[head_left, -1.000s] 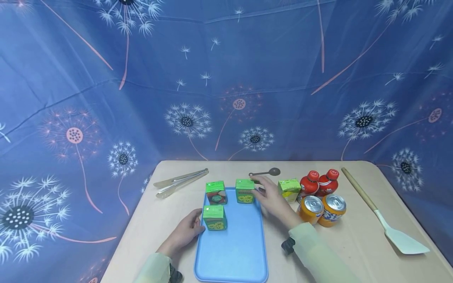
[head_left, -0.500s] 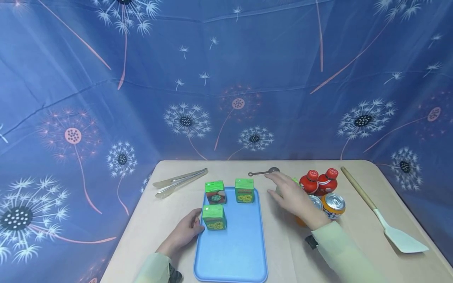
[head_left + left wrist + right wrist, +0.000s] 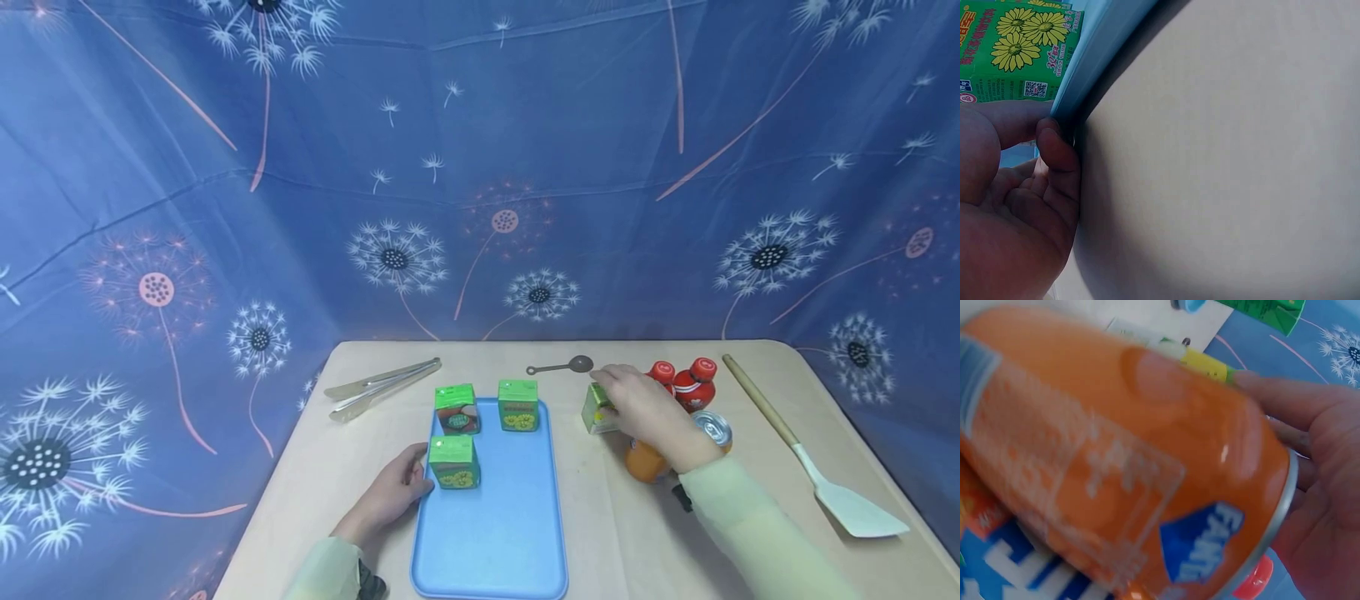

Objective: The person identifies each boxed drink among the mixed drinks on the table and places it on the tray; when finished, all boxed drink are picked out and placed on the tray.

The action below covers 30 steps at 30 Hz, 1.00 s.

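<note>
My left hand holds the left rim of a blue tray, its thumb and curled fingers at the edge in the left wrist view. On the tray stand three green drink cartons: one at the back left, one at the back right and one near my left hand. Right of the tray, my right hand grips a yellow-green drink carton, partly covering it. In the right wrist view an orange Fanta can fills the foreground and hides most of that carton.
Two red-capped bottles stand behind the right hand, and a second can shows beside the wrist. A white spatula lies far right. Metal tongs and a dark measuring spoon lie at the back.
My right hand has left the back-right carton on the tray, moved right and taken hold of the yellow-green carton, which has turned slightly. The left hand has stayed at the tray.
</note>
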Available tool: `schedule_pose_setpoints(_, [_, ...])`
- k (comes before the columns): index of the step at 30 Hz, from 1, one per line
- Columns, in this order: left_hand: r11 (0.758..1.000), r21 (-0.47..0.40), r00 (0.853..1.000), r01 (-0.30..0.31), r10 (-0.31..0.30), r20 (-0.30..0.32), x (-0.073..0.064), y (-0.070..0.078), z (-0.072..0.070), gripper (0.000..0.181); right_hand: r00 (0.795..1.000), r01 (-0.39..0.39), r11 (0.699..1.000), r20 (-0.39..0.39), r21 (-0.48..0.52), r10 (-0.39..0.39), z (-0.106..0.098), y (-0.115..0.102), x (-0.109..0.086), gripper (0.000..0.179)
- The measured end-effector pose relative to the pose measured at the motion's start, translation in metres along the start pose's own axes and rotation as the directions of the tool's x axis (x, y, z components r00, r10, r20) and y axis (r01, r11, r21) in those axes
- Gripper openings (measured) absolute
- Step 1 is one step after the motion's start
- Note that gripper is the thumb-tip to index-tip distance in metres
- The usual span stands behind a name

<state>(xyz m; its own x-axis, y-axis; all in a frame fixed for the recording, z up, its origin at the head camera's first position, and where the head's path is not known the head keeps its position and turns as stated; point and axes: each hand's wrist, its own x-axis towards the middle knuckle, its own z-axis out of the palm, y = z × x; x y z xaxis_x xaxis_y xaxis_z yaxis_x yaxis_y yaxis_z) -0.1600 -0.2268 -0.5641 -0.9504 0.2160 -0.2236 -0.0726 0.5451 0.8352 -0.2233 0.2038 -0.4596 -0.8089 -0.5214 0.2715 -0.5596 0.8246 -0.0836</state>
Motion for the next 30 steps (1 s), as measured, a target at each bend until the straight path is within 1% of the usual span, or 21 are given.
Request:
schedule_pose_setpoints(3, [1.000,-0.008,1.000,0.013,-0.013,0.002,-0.0005,0.0007,0.0002,0.067,1.000,0.017,0.999,0.004,-0.049,-0.016,-0.0008,0.0027,0.0003,0.053])
schedule_pose_setpoints(8, [1.000,-0.013,1.000,0.007,-0.007,0.001,-0.0007,0.0009,0.0002,0.066,0.999,0.024,0.995,0.025,-0.093,-0.022,-0.0012,0.0050,0.0029,0.045])
schedule_pose_setpoints(13, [1.000,-0.012,1.000,-0.006,0.006,-0.004,-0.0002,0.0000,0.0003,0.066,0.998,0.011,0.990,0.068,-0.141,-0.001,-0.0020,0.0048,0.0046,0.045])
schedule_pose_setpoints(17, [1.000,-0.015,1.000,-0.007,0.007,-0.002,0.0004,-0.0016,0.0007,0.065,0.997,0.016,0.986,0.072,-0.167,-0.004,-0.0023,0.0051,0.0057,0.044])
schedule_pose_setpoints(22, [1.000,-0.024,1.000,-0.005,0.005,0.003,0.0008,-0.0025,0.0012,0.066,0.998,0.035,0.983,0.058,-0.178,-0.025,-0.0026,0.0051,0.0065,0.036])
schedule_pose_setpoints(25, [1.000,-0.028,1.000,-0.005,0.005,0.004,0.0008,-0.0023,0.0011,0.066,0.998,0.035,0.985,0.053,-0.167,-0.027,-0.0028,0.0048,0.0064,0.033])
schedule_pose_setpoints(30, [0.999,-0.029,1.000,-0.014,0.014,0.006,-0.0004,-0.0010,0.0000,0.066,0.998,0.025,0.988,0.055,-0.155,-0.017,-0.0036,0.0037,0.0057,0.039])
